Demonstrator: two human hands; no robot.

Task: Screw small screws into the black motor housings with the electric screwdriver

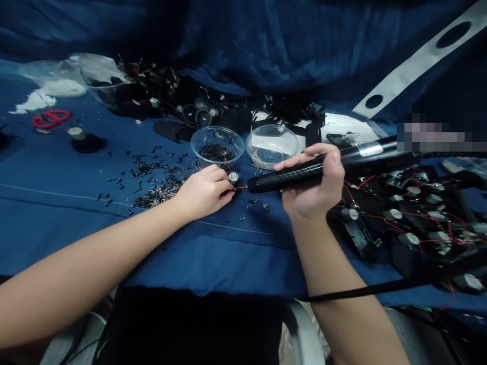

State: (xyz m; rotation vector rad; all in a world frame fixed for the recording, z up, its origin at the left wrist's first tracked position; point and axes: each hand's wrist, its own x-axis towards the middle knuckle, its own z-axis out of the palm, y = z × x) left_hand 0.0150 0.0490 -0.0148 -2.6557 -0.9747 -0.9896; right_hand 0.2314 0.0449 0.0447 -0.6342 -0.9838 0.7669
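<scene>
My right hand is wrapped round a black electric screwdriver, held nearly level with its tip pointing left. The bit at that tip reaches close to the fingers of my left hand; whether it touches anything is too small to tell. Those fingers are closed on a small part with a white round end and red wire, most of it hidden by the hand. Beside and behind my left hand lies a pile of small black screws. Just beyond the hands stands a clear bowl of dark screws.
A second clear bowl holds tiny silvery pieces. Wired assemblies with white round ends crowd the right side. Black parts are heaped at the back. A red wire coil lies left. A black cord crosses my right forearm.
</scene>
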